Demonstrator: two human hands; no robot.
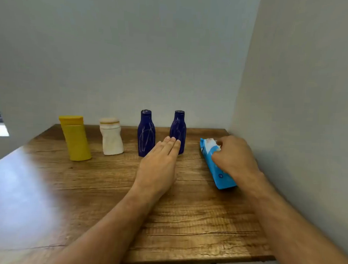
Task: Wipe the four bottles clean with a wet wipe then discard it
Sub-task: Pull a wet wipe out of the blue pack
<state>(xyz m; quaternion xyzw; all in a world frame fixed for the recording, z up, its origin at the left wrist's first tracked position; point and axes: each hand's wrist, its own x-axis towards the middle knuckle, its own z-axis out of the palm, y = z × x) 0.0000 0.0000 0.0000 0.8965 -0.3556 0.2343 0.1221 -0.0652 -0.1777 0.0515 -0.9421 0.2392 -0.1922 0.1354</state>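
While the flat, straight-fingered left hand is hovering, the right hand is pinching at the blue plastic wipe packet; all four scuffed bottles are looking unwiped.

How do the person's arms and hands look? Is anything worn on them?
Both forearms are bare as far as the frame shows; no sleeves appear. The left hand and the right hand carry no gloves, and no watch, bracelet or ring is visible.
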